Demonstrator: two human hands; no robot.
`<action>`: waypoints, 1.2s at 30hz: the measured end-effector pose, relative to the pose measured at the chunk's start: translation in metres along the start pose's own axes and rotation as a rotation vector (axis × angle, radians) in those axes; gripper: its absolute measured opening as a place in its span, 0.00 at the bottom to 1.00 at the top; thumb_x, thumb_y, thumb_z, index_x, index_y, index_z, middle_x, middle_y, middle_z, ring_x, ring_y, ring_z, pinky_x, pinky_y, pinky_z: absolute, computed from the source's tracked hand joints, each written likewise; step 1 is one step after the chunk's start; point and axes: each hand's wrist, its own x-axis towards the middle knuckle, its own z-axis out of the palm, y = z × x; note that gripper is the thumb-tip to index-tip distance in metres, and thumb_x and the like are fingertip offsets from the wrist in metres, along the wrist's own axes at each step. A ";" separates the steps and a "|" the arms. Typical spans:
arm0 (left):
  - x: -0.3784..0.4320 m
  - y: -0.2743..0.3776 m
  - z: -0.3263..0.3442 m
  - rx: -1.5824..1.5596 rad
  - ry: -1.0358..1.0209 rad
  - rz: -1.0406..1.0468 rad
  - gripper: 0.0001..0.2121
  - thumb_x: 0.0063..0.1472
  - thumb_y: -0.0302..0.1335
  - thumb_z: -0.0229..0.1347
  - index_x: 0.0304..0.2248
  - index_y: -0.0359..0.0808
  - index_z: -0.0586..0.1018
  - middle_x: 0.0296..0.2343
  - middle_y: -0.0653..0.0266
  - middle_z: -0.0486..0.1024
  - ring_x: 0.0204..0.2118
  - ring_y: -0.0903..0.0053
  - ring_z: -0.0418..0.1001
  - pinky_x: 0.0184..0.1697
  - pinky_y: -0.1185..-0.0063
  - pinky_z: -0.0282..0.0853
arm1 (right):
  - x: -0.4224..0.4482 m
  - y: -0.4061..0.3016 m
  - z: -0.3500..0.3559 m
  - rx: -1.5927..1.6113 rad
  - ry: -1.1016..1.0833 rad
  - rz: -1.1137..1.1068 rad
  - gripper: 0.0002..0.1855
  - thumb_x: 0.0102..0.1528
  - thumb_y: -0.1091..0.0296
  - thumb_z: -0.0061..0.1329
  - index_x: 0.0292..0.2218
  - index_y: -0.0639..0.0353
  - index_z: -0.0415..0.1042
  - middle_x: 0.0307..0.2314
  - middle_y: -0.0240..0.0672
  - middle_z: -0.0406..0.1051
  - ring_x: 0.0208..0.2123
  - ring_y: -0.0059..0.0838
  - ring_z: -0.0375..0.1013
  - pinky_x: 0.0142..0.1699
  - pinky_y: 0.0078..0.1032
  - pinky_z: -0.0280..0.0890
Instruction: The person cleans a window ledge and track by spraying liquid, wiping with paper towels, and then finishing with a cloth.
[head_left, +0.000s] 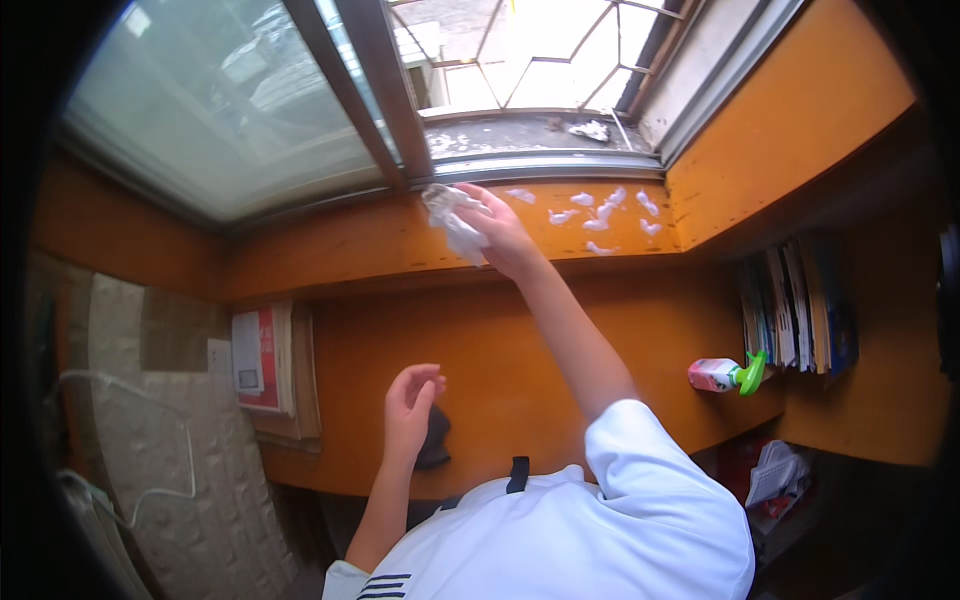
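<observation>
My right hand (501, 229) reaches forward and grips a crumpled white tissue or cloth (456, 221) with a dirty grey patch at its upper end. It is at the orange wooden windowsill (352, 244), by the lower end of the brown window frame. Right of the hand, several blobs of white foam (600, 217) lie on the sill. My left hand (411, 409) hovers over the orange desk (517, 360) with its fingers loosely curled and nothing seen in it. Partly behind that hand lies a dark cloth-like item (435, 442).
A spray bottle (716, 375) with a green head is on the desk's right side, near a row of books (795, 307). Papers (274, 367) are stacked at left, beside a padded beige surface (187, 420) with a white cable (189, 457). Metal bars (532, 60) cross the open window.
</observation>
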 end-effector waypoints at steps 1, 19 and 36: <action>0.002 0.007 -0.002 0.025 -0.001 0.030 0.09 0.63 0.24 0.47 0.42 0.33 0.74 0.34 0.65 0.74 0.38 0.81 0.72 0.42 0.83 0.68 | -0.020 -0.006 0.004 0.130 -0.248 0.073 0.21 0.60 0.67 0.45 0.53 0.61 0.60 0.38 0.36 0.72 0.35 0.24 0.74 0.38 0.23 0.72; -0.067 0.095 0.058 -0.752 -0.427 0.116 0.14 0.64 0.36 0.51 0.41 0.34 0.72 0.39 0.62 0.74 0.45 0.76 0.72 0.49 0.73 0.68 | -0.224 -0.075 0.074 -0.517 -0.244 -0.422 0.08 0.53 0.82 0.49 0.37 0.67 0.75 0.34 0.36 0.74 0.37 0.22 0.73 0.44 0.20 0.69; -0.106 0.097 0.046 -0.705 -0.434 0.265 0.06 0.64 0.30 0.51 0.37 0.38 0.70 0.34 0.67 0.74 0.38 0.83 0.72 0.44 0.81 0.68 | -0.279 -0.095 0.045 -0.884 -0.088 -0.820 0.05 0.48 0.78 0.52 0.23 0.60 0.69 0.19 0.32 0.69 0.21 0.27 0.69 0.32 0.24 0.66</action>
